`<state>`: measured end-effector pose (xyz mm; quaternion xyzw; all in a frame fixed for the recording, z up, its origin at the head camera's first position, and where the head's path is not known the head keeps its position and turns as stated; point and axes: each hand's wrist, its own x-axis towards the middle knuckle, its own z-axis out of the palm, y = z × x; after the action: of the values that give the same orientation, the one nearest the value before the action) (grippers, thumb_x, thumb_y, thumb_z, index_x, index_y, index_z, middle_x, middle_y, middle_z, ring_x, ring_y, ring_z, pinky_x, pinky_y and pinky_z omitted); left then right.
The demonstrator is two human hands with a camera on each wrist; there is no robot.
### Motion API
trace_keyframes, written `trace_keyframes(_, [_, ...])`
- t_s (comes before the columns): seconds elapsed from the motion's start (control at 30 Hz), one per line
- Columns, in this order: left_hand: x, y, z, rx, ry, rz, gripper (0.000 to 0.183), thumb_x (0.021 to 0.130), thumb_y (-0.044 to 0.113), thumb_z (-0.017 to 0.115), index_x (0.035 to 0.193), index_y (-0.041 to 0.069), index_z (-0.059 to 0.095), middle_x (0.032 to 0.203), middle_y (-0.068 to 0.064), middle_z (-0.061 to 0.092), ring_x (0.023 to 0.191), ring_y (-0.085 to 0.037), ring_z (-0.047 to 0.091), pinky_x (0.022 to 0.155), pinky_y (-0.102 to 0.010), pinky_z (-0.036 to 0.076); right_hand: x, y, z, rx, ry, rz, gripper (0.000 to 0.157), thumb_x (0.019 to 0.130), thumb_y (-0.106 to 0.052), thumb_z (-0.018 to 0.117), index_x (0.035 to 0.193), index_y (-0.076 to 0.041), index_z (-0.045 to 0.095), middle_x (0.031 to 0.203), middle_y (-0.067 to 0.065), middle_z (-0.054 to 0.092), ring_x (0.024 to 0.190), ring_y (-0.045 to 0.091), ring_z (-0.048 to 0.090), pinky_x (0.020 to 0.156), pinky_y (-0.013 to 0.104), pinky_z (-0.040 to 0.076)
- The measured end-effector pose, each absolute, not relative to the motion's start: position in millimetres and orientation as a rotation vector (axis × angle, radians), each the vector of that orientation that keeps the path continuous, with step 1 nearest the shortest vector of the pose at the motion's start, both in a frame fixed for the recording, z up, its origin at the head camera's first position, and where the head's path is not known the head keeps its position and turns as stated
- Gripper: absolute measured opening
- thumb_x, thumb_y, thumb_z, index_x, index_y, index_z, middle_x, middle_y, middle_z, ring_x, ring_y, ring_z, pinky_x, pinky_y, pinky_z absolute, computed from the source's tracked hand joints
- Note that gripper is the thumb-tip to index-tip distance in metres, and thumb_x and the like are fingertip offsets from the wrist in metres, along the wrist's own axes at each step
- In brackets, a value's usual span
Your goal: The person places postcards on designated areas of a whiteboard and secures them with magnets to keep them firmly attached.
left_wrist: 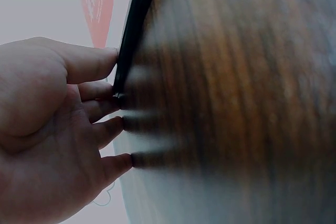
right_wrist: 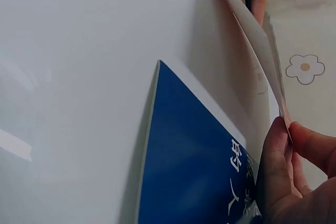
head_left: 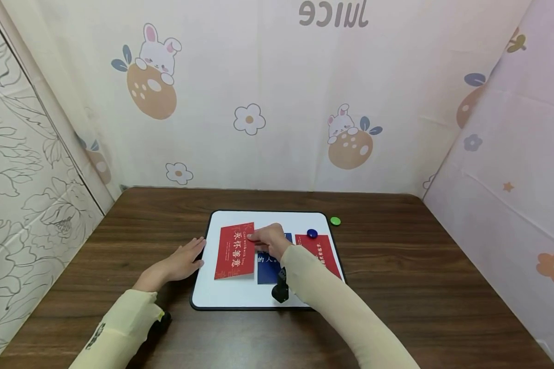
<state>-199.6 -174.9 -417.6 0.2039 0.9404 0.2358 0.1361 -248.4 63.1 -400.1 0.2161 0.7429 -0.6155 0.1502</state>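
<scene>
A red card (head_left: 231, 256) with white lettering is pinched at its right edge between the thumb and fingers of my right hand (head_left: 271, 239). The right wrist view shows this card (right_wrist: 245, 40) lifted at a slant off the whiteboard (head_left: 235, 298). Under the right hand lies a blue card (head_left: 268, 271), partly covered by the wrist. A second red card (head_left: 320, 247) sits on the board's right side, with a round blue magnet (head_left: 312, 233) at its top edge. My left hand (head_left: 179, 262) rests at the board's left edge, fingers extended, fingertips against the black frame (left_wrist: 137, 22).
A round green magnet (head_left: 335, 221) lies on the brown wooden table (head_left: 397, 266), just off the board's upper right corner. Patterned curtains (head_left: 277, 102) stand behind the table and at both sides. The right forearm crosses the board's lower right corner.
</scene>
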Motion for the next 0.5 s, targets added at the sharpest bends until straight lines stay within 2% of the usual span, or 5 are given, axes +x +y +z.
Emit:
trace_keyframes(0.27, [-201, -176, -421, 0.601, 2.724, 0.692, 0.058, 0.096, 0.010, 0.052, 0.143, -0.013, 0.027, 0.149, -0.032, 0.023, 0.138, -0.047, 0.015, 0.106, -0.065, 0.014, -250, 61, -406, 0.473, 2.330, -1.633, 0.021, 0.081, -0.012, 0.076, 0.095, 0.002, 0.069, 0.080, 0.012, 0.068, 0.063, 0.018, 0.068, 0.056, 0.025, 0.054])
trace_keyframes(0.5, [-200, -176, -419, 0.596, 2.723, 0.696, 0.059, 0.096, 0.011, 0.052, 0.143, -0.013, 0.027, 0.149, -0.033, 0.023, 0.138, -0.047, 0.015, 0.106, -0.065, 0.013, -253, 62, -412, 0.297, 2.528, -1.485, 0.020, 0.080, -0.012, 0.078, 0.088, 0.002, 0.068, 0.071, 0.011, 0.066, 0.052, 0.018, 0.066, 0.049, 0.026, 0.053])
